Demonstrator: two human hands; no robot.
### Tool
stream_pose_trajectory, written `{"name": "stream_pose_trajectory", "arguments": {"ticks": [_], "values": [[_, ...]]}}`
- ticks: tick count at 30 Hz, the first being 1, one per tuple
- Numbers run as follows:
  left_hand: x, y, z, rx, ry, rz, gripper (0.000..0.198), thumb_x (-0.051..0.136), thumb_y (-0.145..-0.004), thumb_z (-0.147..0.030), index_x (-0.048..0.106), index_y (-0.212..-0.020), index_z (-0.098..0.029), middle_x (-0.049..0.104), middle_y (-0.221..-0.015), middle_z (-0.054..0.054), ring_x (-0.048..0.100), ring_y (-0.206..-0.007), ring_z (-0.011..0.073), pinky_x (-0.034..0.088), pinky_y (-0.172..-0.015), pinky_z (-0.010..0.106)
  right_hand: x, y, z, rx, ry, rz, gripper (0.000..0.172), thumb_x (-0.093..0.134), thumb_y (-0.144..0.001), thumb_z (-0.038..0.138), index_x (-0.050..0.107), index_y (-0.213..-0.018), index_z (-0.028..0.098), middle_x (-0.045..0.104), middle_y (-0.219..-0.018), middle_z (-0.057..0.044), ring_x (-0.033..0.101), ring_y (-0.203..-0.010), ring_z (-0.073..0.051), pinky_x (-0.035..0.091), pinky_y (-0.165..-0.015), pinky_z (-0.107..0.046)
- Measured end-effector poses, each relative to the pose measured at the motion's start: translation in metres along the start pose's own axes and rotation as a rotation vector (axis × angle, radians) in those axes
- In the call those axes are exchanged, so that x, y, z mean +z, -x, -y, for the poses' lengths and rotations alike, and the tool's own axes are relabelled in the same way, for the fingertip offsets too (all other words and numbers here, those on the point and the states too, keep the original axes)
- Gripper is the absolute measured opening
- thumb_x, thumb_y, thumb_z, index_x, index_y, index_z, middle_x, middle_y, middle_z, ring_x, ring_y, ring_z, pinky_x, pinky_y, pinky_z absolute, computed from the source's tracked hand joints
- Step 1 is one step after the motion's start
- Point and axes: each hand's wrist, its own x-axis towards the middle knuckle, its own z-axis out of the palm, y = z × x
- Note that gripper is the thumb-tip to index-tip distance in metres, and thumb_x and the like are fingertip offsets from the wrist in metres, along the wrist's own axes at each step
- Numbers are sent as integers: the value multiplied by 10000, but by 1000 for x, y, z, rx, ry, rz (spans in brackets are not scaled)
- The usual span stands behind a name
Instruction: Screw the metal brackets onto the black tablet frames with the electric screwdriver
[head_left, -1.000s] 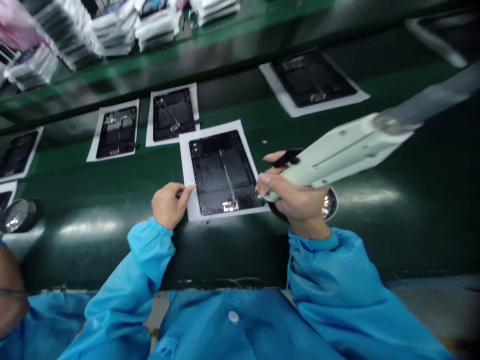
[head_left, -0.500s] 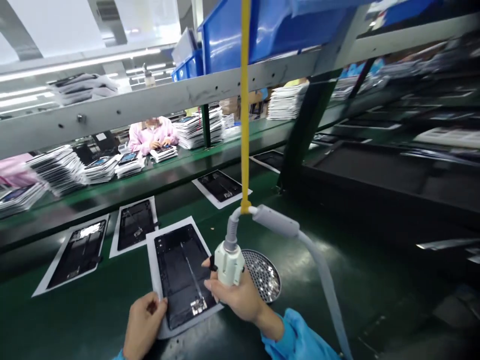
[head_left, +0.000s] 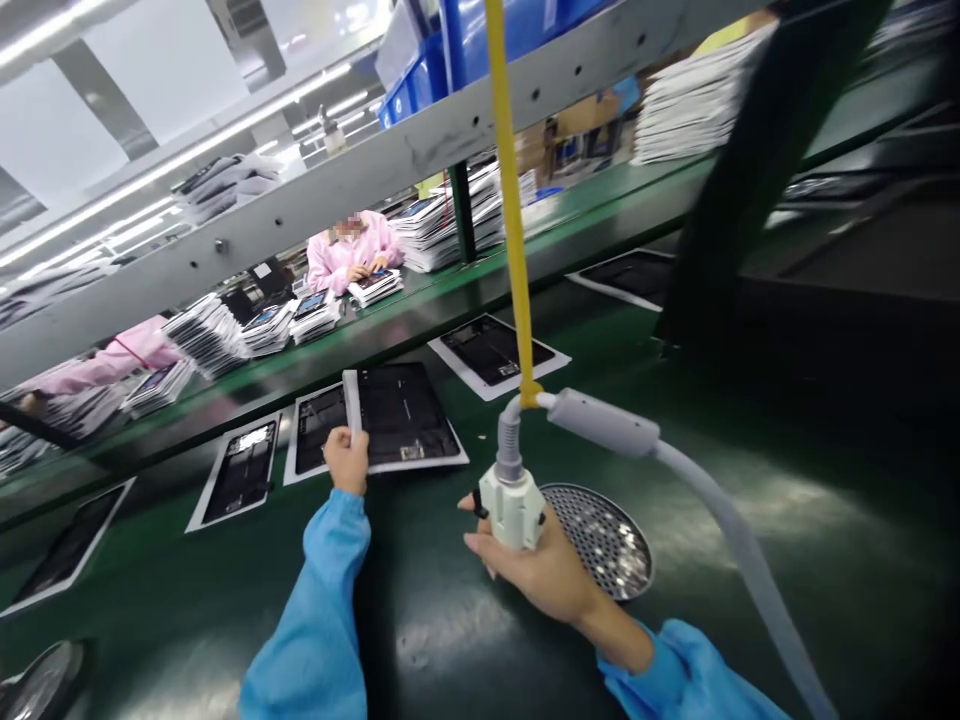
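Observation:
My left hand (head_left: pixel 348 462) pinches the near left edge of a white sheet that carries a black tablet back housing (head_left: pixel 409 410). A small silvery part shows near the housing's lower edge. The sheet partly covers a neighbouring housing (head_left: pixel 319 430) on its own white sheet. My right hand (head_left: pixel 544 565) is wrapped around a pale corded electric screwdriver (head_left: pixel 512 508), which hangs from a yellow strap (head_left: pixel 510 200) with a grey cable (head_left: pixel 720 510) running off to the right. The tool's tip is hidden below the hand. Beside it lies a round perforated dish (head_left: pixel 600 535) holding small shiny pieces.
More housings on white sheets lie along the green bench, one at left (head_left: pixel 240 470) and one beyond the strap (head_left: pixel 487 350). A dark post (head_left: pixel 772 170) stands at right. Behind a metal rail (head_left: pixel 390 160), a person in pink (head_left: pixel 356 250) works among paper stacks.
My left hand has moved the sheet with its housing forward, away from me, over its neighbour. The right hand still grips the screwdriver. The camera view has tilted and shifted left.

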Motion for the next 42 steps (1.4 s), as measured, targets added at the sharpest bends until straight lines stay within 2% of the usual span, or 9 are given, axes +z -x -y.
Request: {"name": "stream_pose_trajectory", "arguments": {"ticks": [5,12,17,22,25,28,33,40,42], "values": [[15,-41,3,47,-196,97,101,588,-793,-195,586,-873,-133,639,-683,27,609,-627,121,472,-616,220,-3,-5,-6,-32,33,20,300,681,-701,338,617,-927,150,486,-526,55,455,-456,-94,398,-476,-249],[-62,-57,22,223,-695,415,147,688,-700,-149,699,-846,-169,694,-1036,104,623,-1046,241,438,-987,333,-1,-9,-17,-90,79,114,227,650,-695,313,628,-862,161,476,-518,43,442,-434,-100,388,-427,-242],[-100,-70,19,264,-981,577,210,644,-604,-39,683,-738,-195,698,-942,79,638,-1028,272,457,-932,342,5,-6,-10,-182,112,97,106,611,-667,238,517,-654,189,448,-548,35,409,-463,-78,368,-424,-210],[-96,-85,30,328,-1066,686,228,556,-644,0,643,-728,-194,696,-895,58,664,-929,248,468,-858,319,0,-9,-11,-145,128,79,118,619,-654,238,566,-745,186,464,-571,42,422,-473,-75,381,-442,-212],[-94,-88,43,358,-1095,720,204,534,-704,-15,631,-779,-179,673,-857,32,648,-882,211,457,-832,279,-6,-5,-13,-44,115,60,254,645,-691,278,589,-919,180,488,-582,52,450,-465,-78,398,-449,-218],[-98,-80,50,345,-1047,704,232,546,-754,-77,632,-951,-165,636,-958,2,585,-986,171,407,-921,246,-14,3,-12,-1,108,28,312,667,-719,289,563,-993,181,507,-581,62,469,-459,-71,409,-455,-206],[-101,-41,35,636,-1027,476,370,353,-882,-225,634,-1081,-90,580,-968,13,534,-1034,160,400,-913,270,-29,6,-5,-119,162,40,237,654,-799,219,563,-1017,213,545,-561,70,530,-487,-76,466,-500,-200],[-114,34,12,1021,-819,40,149,540,-840,-191,654,-926,-147,670,-904,39,593,-870,163,464,-680,247,-41,4,-6,-249,167,60,259,659,-831,186,579,-1071,245,566,-564,68,554,-497,-88,477,-517,-227],[-121,53,6,1147,-694,-12,81,592,-818,-152,638,-884,-165,666,-859,30,591,-808,152,474,-660,247,-42,3,-6,-244,183,35,248,665,-827,187,588,-1057,238,568,-556,64,557,-495,-94,471,-510,-230]]}}
